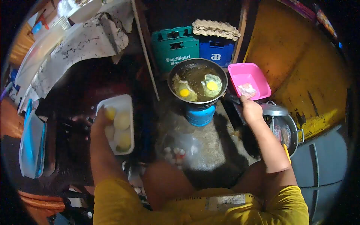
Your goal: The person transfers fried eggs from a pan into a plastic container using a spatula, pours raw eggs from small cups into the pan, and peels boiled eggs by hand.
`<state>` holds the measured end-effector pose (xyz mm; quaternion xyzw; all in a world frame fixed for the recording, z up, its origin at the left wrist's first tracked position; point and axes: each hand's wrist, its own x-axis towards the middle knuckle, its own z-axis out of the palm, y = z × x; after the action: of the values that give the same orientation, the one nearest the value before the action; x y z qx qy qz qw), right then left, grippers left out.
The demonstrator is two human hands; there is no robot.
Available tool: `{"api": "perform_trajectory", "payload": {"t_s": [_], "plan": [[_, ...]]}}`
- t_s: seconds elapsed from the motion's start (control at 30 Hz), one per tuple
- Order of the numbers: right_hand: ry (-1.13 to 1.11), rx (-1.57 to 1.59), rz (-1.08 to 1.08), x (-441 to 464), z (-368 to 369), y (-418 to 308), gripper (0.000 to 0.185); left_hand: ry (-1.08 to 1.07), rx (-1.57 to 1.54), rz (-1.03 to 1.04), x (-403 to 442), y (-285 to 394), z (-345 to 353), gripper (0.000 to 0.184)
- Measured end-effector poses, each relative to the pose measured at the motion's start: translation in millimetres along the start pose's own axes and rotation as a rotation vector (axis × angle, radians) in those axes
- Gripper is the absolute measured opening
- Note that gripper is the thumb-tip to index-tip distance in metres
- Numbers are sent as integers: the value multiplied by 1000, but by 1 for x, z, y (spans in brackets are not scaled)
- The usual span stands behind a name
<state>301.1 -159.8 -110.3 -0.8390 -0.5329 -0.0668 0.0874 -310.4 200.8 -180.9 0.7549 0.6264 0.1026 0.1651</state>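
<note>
My left hand [100,119], blurred, closes over the left rim of a white tray [126,102]. Inside lie several round, pale yellow pieces [122,120] resembling cooked eggs. On the other side, my right hand [252,110] is closed at the near edge of a pink basin [258,77], its fingers partly hidden. A crumpled whitish piece [246,90] lies in the basin by the fingertips; its kind is unclear. Between my hands, two eggs with yellow yolks, one on the left [185,92] and one on the right [212,86], fry in oil in a dark frying pan [198,67].
The pan sits above a blue gas canister [200,114]. Behind stand a green crate [174,48] and a blue crate [215,50] topped by egg cartons [216,29]. At right is a metal pot [294,129] with its lid [275,109]. Eggshells [174,153] lie on the floor.
</note>
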Motion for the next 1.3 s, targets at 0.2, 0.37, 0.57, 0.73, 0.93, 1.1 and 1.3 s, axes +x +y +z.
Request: {"api": "perform_trajectory", "payload": {"t_s": [0.2, 0.37, 0.57, 0.73, 0.93, 1.1, 1.3], "plan": [[75, 4, -25, -2, 3, 1, 20, 39, -19, 49, 6, -3, 3, 120], [42, -10, -16, 1, 9, 5, 23, 78, 3, -63, -9, 12, -11, 119], [-4, 10, 6, -1, -4, -2, 27, 154, -2, 15, -30, 24, -42, 113], [-6, 27, -7, 1, -3, 2, 23, 123, -48, 68, -76, 78, -78, 104], [-39, 33, 8, 3, -8, 3, 22, 58, -50, 259, -124, 137, -95, 99], [-9, 29, -7, 3, -4, 5, 16, 12, -75, 308, -151, 206, -92, 97], [-45, 32, -6, 5, -4, 6, 20, 5, -53, 494, -129, 290, -79, 92]]}}
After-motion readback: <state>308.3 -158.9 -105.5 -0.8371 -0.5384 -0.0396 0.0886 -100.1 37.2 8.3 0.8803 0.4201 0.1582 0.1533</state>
